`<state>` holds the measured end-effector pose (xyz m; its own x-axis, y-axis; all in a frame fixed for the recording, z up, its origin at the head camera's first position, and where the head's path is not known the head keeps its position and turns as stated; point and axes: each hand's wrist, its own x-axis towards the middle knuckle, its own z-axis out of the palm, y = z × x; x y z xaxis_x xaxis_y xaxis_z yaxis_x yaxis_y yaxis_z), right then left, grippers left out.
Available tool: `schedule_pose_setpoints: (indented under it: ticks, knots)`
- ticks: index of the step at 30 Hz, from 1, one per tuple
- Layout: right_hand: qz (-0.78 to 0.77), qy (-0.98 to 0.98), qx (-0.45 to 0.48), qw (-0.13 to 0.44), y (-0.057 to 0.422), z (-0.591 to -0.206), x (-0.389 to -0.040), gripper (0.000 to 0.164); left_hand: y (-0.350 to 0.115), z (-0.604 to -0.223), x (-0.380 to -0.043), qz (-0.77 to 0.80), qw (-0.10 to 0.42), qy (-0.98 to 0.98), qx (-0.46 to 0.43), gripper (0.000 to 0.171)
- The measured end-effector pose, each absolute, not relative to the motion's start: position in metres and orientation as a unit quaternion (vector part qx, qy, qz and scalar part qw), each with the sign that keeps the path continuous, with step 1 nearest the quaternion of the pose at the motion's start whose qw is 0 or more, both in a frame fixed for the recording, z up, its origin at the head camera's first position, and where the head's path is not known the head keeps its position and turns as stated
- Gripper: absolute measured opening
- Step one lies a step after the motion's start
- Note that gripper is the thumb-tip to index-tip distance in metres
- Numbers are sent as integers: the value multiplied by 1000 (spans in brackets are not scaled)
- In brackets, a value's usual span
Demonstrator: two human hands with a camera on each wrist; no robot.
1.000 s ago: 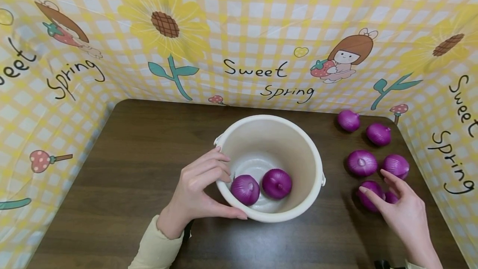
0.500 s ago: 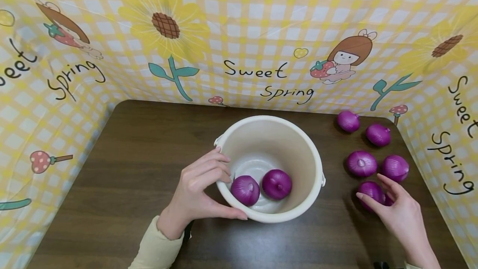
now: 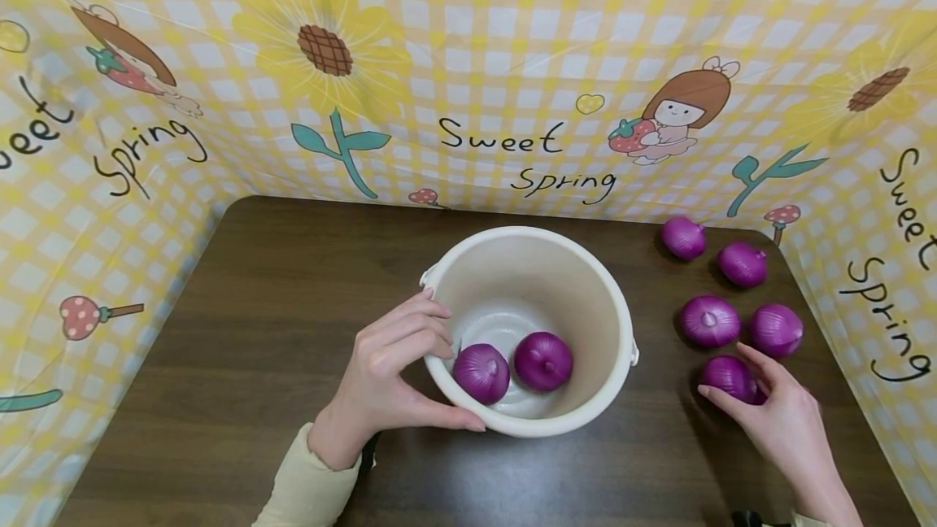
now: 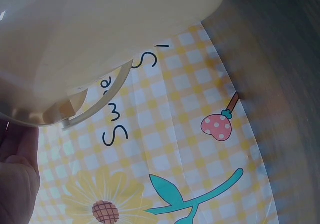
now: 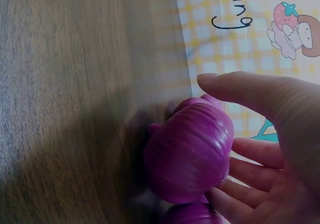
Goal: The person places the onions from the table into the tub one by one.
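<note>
Where the cloth [image 3: 512, 47] hangs: yellow-checked, printed, across the back and both sides of your workspace.
Table [image 3: 220, 364]: dark wood grain, under your bucket and onions.
Bucket [image 3: 571, 299]: off-white, upright, mid-table; likely stiff plastic, light enough to shift, so you'd steady it by the rim.
Left hand [image 3: 391, 372]: yours grips the bucket's left rim, fingers over the inside, thumb along the outer front.
Right hand [image 3: 783, 421]: spread about one onion wide; fingers seem to touch its far side, thumb stands off in your wrist view, no pinch shown.
Near onion [image 3: 727, 377]: on the table, between your right thumb and fingers; probably firm, fairly light, slick-skinned, apt to roll. Best held round its widest part.
Neighbour onion [image 5: 192, 215]: just beside it, mostly hidden.
Bucket onions [image 3: 481, 374]: two, loose on the bottom.
Back onions [image 3: 683, 237], middle onions [image 3: 709, 320]: two each, to your right.
</note>
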<state>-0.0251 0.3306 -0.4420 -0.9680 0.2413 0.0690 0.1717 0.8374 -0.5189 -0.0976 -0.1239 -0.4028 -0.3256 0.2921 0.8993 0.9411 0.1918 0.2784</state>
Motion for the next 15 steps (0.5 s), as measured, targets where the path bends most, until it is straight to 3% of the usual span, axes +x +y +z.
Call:
schedule_pose_setpoints:
  ticks: [15]
  knots:
    - [248, -966, -52, 45, 336, -446, -28, 82, -124, -402, -97, -446, 360, -685, -449, 61]
